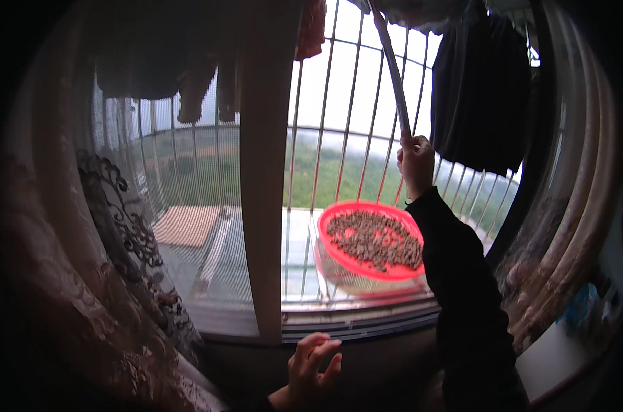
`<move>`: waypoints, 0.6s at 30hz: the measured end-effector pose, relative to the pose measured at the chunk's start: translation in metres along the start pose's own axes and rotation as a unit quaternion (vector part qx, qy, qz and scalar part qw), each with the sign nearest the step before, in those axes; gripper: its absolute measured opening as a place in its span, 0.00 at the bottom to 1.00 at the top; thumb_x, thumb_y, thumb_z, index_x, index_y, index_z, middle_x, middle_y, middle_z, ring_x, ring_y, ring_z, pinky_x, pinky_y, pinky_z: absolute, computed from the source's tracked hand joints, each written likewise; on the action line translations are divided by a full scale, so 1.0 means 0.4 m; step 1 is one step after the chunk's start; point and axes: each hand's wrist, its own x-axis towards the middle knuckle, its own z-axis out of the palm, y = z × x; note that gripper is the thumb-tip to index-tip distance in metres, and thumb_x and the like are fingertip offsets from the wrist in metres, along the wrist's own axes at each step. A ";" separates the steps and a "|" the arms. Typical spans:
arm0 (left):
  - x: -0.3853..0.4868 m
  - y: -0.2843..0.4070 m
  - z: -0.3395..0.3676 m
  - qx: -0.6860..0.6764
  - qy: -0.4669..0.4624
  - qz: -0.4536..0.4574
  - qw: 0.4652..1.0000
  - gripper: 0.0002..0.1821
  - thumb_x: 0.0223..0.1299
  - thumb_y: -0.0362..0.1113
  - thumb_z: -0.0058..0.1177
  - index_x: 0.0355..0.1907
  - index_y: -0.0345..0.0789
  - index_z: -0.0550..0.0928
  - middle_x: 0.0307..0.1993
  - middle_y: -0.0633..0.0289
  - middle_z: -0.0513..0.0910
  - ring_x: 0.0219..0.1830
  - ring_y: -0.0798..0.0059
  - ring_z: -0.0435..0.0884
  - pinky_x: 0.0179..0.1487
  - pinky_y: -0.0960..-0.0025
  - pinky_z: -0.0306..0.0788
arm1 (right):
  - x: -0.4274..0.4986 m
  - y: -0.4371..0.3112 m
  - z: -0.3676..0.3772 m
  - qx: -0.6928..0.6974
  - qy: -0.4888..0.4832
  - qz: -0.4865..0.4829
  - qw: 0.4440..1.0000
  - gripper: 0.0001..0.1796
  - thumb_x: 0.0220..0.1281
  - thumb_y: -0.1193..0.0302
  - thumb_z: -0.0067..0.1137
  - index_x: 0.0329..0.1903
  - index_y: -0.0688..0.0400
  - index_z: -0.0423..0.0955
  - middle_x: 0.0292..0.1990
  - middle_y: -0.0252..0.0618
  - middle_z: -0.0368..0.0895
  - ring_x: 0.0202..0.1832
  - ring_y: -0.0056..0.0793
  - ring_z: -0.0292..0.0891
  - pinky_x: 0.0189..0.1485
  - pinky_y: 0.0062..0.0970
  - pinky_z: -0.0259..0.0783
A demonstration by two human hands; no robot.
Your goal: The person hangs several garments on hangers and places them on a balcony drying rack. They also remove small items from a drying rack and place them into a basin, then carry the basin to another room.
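Observation:
My right hand (417, 157) is raised in the open window and closed around the lower end of a long thin pole (395, 72). The pole's upper end reaches the hanging laundry at the top, where its tip cannot be made out. Dark garments (478, 98) hang to the right of the pole, and a red cloth (310, 28) hangs to its left. My left hand (314, 363) is low, just below the window sill, with its fingers apart and nothing in it. Beyond the sill, a red plastic basket (337, 260) holds small brown pieces spread over its bottom.
Metal window bars (348, 118) stand outside. A sliding screen panel (188, 273) with its frame (266, 206) covers the left half. Curtains (574, 216) hang at both sides. A brown board (186, 225) lies outside on the left. A white surface (553, 360) is at the lower right.

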 end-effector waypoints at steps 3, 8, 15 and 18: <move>-0.009 0.006 -0.002 -0.026 -0.012 -0.018 0.999 0.14 0.49 0.30 0.58 0.42 0.37 0.77 0.42 0.54 0.71 0.34 0.68 0.79 0.34 0.72 0.75 | -0.188 0.112 -0.104 -0.054 -0.054 -0.039 0.996 0.17 0.64 0.61 0.49 0.28 0.62 0.65 0.15 0.31 0.66 0.16 0.16 0.62 0.20 0.21 0.59; -0.056 -0.020 -0.031 -0.013 -0.026 -0.113 0.993 0.10 0.51 0.29 0.54 0.38 0.35 0.76 0.43 0.54 0.70 0.36 0.71 0.75 0.35 0.75 0.72 | -0.577 0.266 -0.310 -0.149 -0.045 0.132 0.979 0.16 0.65 0.62 0.48 0.27 0.62 0.67 0.15 0.34 0.67 0.17 0.23 0.63 0.21 0.25 0.59; -0.100 -0.058 0.005 -0.019 -0.052 -0.175 0.983 0.07 0.52 0.27 0.52 0.36 0.33 0.77 0.43 0.54 0.70 0.38 0.73 0.73 0.35 0.76 0.72 | -0.731 0.286 -0.392 -0.314 -0.190 0.155 0.917 0.16 0.61 0.57 0.48 0.29 0.57 0.69 0.19 0.46 0.73 0.26 0.49 0.72 0.26 0.41 0.65; -0.105 -0.051 0.038 -0.041 -0.097 -0.163 0.981 0.08 0.51 0.28 0.54 0.36 0.34 0.78 0.43 0.55 0.71 0.40 0.71 0.74 0.36 0.74 0.71 | -0.704 0.312 -0.345 -0.289 -0.312 0.094 0.900 0.16 0.60 0.56 0.49 0.29 0.57 0.69 0.19 0.44 0.73 0.26 0.47 0.74 0.27 0.40 0.67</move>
